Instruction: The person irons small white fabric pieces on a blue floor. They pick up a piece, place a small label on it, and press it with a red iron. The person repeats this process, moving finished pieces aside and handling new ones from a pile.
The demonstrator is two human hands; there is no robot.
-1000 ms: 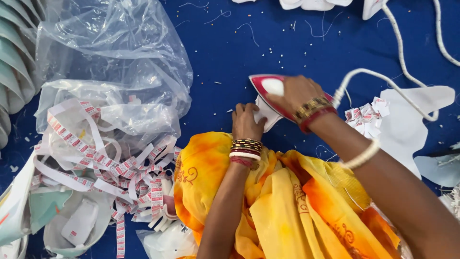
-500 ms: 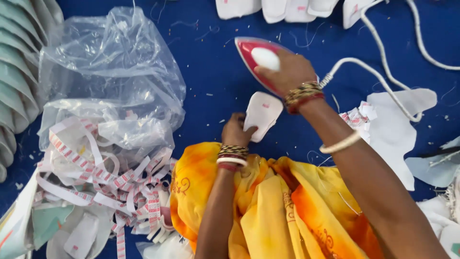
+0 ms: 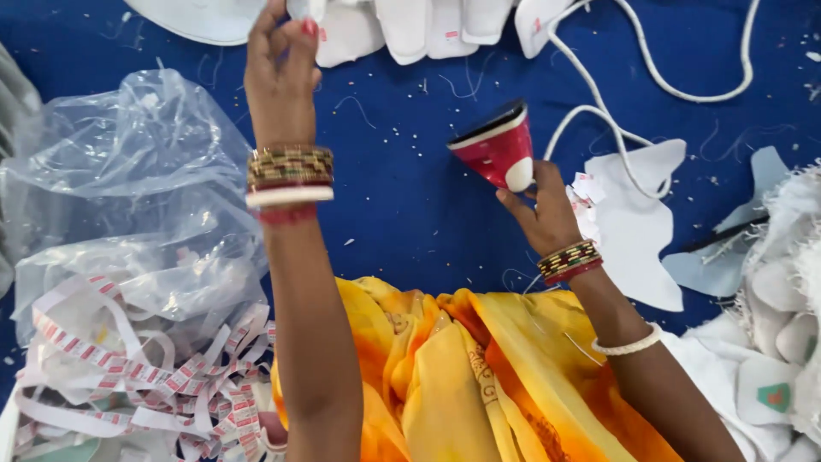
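Right hand (image 3: 540, 210) grips the rear of a small red-and-white electric iron (image 3: 499, 151), tipped on end above the blue cloth surface (image 3: 410, 205), its white cord (image 3: 633, 94) looping away to the upper right. Left hand (image 3: 280, 73), raised to the top edge, pinches a white fabric piece (image 3: 304, 8) between thumb and fingers; most of that piece is cut off by the frame. Beyond it lies a row of white cut pieces (image 3: 428, 26). A crumpled clear plastic bag (image 3: 120, 197) lies at left, above a tangle of white label strips with red marks (image 3: 145, 376). White and pale blue offcuts (image 3: 641, 231) lie at right. An orange-yellow garment (image 3: 462, 376) fills the lower centre.
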